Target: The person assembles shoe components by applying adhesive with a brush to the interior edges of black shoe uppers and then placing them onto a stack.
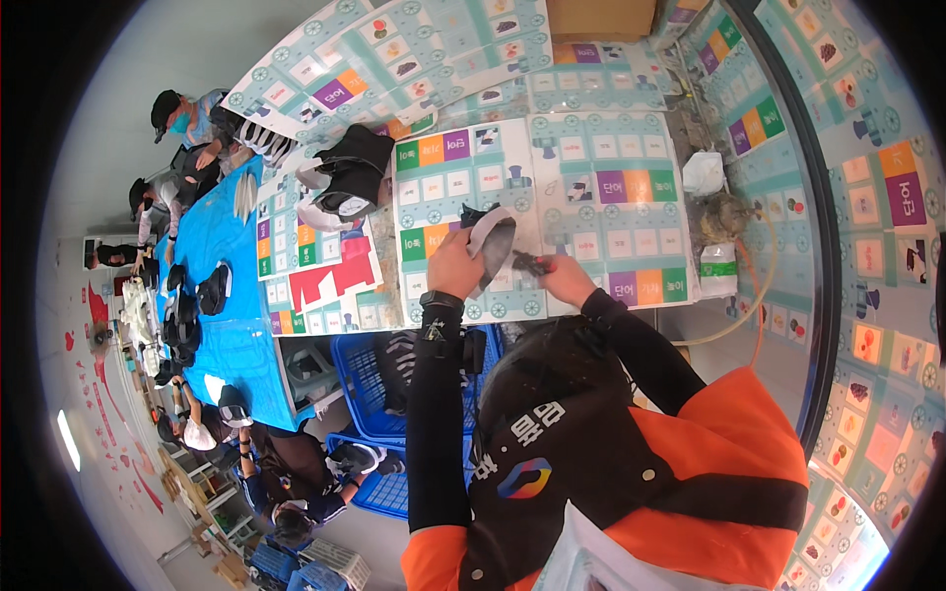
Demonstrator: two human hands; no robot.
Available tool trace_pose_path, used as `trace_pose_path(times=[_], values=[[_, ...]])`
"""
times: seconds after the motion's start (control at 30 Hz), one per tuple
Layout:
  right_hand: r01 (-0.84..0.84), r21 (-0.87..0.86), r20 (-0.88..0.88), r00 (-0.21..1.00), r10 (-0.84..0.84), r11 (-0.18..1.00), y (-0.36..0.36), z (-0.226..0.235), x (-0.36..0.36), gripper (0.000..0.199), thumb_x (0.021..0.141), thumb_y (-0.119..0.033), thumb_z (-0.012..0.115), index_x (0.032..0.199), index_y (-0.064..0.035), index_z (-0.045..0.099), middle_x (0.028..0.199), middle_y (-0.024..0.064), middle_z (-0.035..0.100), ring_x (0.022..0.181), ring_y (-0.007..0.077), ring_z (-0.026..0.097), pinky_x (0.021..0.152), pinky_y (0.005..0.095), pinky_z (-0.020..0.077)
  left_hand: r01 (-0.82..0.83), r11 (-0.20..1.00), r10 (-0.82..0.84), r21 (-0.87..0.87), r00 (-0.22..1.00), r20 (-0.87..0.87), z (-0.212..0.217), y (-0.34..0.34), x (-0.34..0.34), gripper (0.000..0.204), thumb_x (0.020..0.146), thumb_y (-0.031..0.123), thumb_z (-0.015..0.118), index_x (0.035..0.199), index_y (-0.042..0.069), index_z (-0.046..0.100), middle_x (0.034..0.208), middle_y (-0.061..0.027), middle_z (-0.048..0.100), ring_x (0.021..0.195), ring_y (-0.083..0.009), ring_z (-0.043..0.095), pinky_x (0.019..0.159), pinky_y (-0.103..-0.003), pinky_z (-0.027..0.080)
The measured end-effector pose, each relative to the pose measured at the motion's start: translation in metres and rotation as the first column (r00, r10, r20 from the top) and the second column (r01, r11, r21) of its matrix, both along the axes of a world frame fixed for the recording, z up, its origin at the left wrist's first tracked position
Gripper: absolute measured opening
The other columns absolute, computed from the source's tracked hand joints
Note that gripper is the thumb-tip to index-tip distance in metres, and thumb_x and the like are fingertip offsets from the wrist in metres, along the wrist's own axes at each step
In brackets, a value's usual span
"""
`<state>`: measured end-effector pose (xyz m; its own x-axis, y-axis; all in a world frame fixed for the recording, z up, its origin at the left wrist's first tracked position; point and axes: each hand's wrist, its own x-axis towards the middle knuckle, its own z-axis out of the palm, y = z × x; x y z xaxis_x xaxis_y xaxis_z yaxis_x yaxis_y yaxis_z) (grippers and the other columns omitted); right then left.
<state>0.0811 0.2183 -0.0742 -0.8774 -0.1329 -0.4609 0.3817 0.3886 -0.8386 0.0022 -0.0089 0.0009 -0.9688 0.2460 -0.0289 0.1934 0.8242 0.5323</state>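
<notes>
Indoors, over patterned sheeting [613, 158], left grip [453, 264] around shoe-upper [500, 244], right grip [569, 283] around dark object [529, 263].

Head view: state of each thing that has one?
Shoe piece: held in the left hand, tilted
Small dark item: held in the right hand; kind unclear
Black shoe pieces: heaped beyond the left hand
Blue basket: open at the top, striped pieces inside
Watch: worn on the left wrist
Apron: worn over an orange top
</notes>
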Motion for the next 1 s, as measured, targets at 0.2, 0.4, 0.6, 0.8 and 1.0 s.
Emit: trace_pose_path(times=[0.2,0.4,0.6,0.8,1.0], values=[[0.105,0.108,-0.246,0.966,-0.076,0.988,-0.003,0.012,-0.001,0.017,0.086,-0.014,0.058,0.095,-0.0016,0.067,0.085,0.0289,0.067,0.086,0.0508,0.063,0.075,0.0571,0.0484,0.001,0.999,-0.001,-0.036,1.0,0.007,0.001,0.004,-0.002,0.03,0.085,0.018,0.064,0.111,0.003,0.068,0.107,-0.017,0.07,0.097,-0.0416,0.067,0.083,-0.049,0.054],[0.106,0.178,-0.284,0.958,-0.052,0.978,-0.005,0.012,-0.005,0.018,0.085,-0.012,0.057,0.097,-0.0022,0.066,0.085,0.0285,0.067,0.086,0.0505,0.063,0.076,0.0591,0.0486,0.008,0.998,-0.005,-0.066,0.999,0.047,0.004,0.011,-0.013,0.034,0.084,0.02,0.065,0.114,0.005,0.071,0.112,-0.0173,0.071,0.1,-0.0409,0.068,0.085,-0.049,0.055],[0.105,0.229,-0.291,0.956,-0.035,0.968,0.001,0.005,-0.006,0.018,0.085,-0.014,0.057,0.096,-0.0024,0.066,0.083,0.0279,0.067,0.085,0.0503,0.063,0.077,0.0599,0.0488,0.014,0.999,-0.013,-0.038,0.999,0.037,-0.003,0.011,-0.013,0.035,0.084,0.023,0.066,0.114,0.006,0.072,0.113,-0.0172,0.071,0.101,-0.0401,0.068,0.086,-0.048,0.055],[0.091,0.257,-0.245,0.969,-0.026,0.962,0.001,0.009,-0.007,0.018,0.083,-0.013,0.059,0.096,-0.0017,0.066,0.082,0.0289,0.067,0.084,0.0501,0.064,0.076,0.0601,0.0485,-0.007,0.999,0.01,-0.04,0.997,0.079,0.003,0.011,-0.011,0.036,0.084,0.019,0.065,0.117,0.007,0.071,0.114,-0.0182,0.07,0.101,-0.0426,0.067,0.089,-0.05,0.055],[0.112,0.288,-0.306,0.952,-0.02,0.951,0.0,0.002,-0.003,0.017,0.082,-0.013,0.062,0.093,-0.0005,0.064,0.082,0.029,0.066,0.083,0.0499,0.063,0.074,0.06,0.0479,-0.003,0.999,0.005,-0.05,0.999,0.033,-0.003,0.01,-0.01,0.035,0.084,0.022,0.067,0.115,0.005,0.071,0.111,-0.0169,0.072,0.101,-0.04,0.068,0.086,-0.049,0.055]])
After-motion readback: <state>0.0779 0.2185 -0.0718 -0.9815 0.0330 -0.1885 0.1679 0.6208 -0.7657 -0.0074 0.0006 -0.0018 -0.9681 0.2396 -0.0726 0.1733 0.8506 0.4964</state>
